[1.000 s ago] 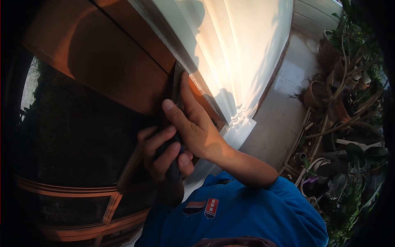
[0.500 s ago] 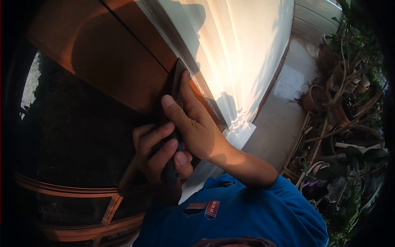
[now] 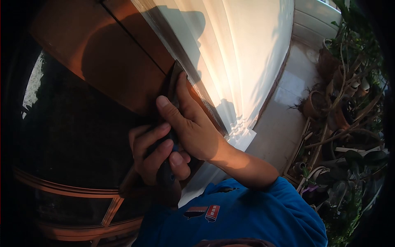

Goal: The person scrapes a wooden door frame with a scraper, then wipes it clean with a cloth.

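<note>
A scraper (image 3: 175, 74) with a dark, blue-accented handle lies between my two hands, its metal blade pointing up toward the seam of the brown wooden frame (image 3: 135, 78). My left hand (image 3: 150, 152) is wrapped round the handle, fingers curled over it. Farther forward, my right hand (image 3: 195, 127) closes on the scraper, with its thumb on one side and its index finger stretched along the blade. The blade tip rests at or very close to the wood, beside the pale moulded trim (image 3: 230, 74). Part of the handle is hidden by my fingers.
Dark glass (image 3: 82, 136) with brown window bars (image 3: 70, 189) lies to the left. A tiled walkway (image 3: 271, 119) runs along the right, bordered by potted plants (image 3: 314, 103) and branches. Strong sunlight and shadows fall across the pale trim.
Both hands and the scraper have shifted slightly to the left in view, and the blade appears turned a little. My hold on the scraper stays the same.
</note>
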`<state>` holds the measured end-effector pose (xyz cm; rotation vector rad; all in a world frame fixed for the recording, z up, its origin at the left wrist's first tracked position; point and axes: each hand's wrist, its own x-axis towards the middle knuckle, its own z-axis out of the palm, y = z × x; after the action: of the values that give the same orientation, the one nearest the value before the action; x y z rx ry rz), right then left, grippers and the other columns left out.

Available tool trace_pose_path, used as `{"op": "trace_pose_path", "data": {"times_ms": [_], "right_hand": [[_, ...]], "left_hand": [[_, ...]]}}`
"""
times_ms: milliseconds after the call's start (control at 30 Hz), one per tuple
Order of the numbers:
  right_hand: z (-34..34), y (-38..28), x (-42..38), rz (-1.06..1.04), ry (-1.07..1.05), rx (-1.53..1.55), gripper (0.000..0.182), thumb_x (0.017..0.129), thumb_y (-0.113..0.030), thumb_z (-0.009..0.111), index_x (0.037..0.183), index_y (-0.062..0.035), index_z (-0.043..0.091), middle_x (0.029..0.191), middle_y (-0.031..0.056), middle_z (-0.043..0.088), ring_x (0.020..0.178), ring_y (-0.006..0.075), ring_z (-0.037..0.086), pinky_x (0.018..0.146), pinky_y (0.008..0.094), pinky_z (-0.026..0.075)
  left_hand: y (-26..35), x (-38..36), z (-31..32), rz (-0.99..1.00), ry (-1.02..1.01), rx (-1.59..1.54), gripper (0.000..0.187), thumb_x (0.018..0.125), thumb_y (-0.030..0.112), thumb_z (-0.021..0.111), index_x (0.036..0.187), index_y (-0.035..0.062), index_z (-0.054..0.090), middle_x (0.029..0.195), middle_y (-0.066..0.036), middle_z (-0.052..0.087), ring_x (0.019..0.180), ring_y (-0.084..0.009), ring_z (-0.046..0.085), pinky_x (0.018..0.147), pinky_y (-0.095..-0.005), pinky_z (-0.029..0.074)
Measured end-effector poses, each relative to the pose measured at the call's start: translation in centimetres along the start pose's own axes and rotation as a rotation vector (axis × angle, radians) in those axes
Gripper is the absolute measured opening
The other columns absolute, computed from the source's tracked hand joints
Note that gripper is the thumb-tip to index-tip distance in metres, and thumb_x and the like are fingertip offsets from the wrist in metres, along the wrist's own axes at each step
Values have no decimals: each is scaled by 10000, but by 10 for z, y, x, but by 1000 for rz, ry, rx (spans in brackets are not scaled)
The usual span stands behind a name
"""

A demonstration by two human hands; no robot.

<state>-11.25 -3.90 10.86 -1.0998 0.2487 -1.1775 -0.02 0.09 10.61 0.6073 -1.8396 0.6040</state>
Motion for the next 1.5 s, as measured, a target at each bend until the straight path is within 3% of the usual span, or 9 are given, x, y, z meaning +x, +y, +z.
{"op": "trace_pose_path", "data": {"times_ms": [333,400,467,533,733,867,967,1067,1500], "right_hand": [[2,-3,0,-12,-21,-36,814,1067,-318,466,1549,46,-80,1442,204,436,1277,135,450,1017,230,401],[1,0,1,-88,-46,-81,816,1066,-326,464,1558,16,-89,1373,181,498,1183,110,526,928,215,466],[1,-31,5,183,-79,-88,814,1066,-331,459,1563,-17,-104,1204,153,574,961,88,596,732,209,510],[6,-31,4,221,-41,-24,822,1061,-342,459,1563,-60,-129,860,100,614,538,53,554,359,216,432],[-26,-31,-6,265,-115,280,690,1017,-106,438,1590,-51,58,837,78,612,734,134,655,519,207,487],[-38,12,-7,-586,197,-735,577,887,-11,528,1458,0,450,905,153,637,821,243,693,652,331,555],[-24,12,2,-590,296,-1038,631,831,-36,604,1445,-1,459,919,179,612,772,303,682,660,361,563],[-24,23,19,-828,336,-1161,682,799,-40,644,1434,70,423,891,118,531,678,250,645,547,382,541],[-21,15,35,-862,358,-1237,636,795,-73,592,1390,107,459,762,89,533,532,210,612,442,345,499]], "left_hand": [[2,3,-3,4,-29,31,237,915,156,519,1112,28,553,1032,-204,614,835,-260,585,622,-331,523],[6,6,-6,21,0,54,242,909,150,515,1112,24,553,1035,-208,617,837,-263,587,626,-332,527],[4,8,-6,33,14,54,248,900,144,518,1111,21,555,1038,-211,620,837,-264,588,625,-332,530],[-6,15,-4,58,28,44,253,888,138,528,1109,18,559,1041,-213,626,835,-264,589,619,-332,532],[-3,15,-4,42,18,31,249,873,135,552,1091,23,593,1040,-215,649,841,-273,603,597,-343,535],[-1,22,-8,42,-7,56,240,869,139,567,1082,35,604,1034,-199,660,809,-267,615,605,-332,541],[1,24,-7,51,-18,63,236,870,141,571,1077,33,602,1033,-191,662,798,-260,620,610,-325,541],[2,24,-6,45,-7,59,239,875,140,567,1081,24,597,1038,-193,661,810,-258,623,612,-322,538],[-2,29,-10,56,1,28,238,877,118,553,1089,11,579,1039,-213,647,794,-268,617,607,-328,532]]}}
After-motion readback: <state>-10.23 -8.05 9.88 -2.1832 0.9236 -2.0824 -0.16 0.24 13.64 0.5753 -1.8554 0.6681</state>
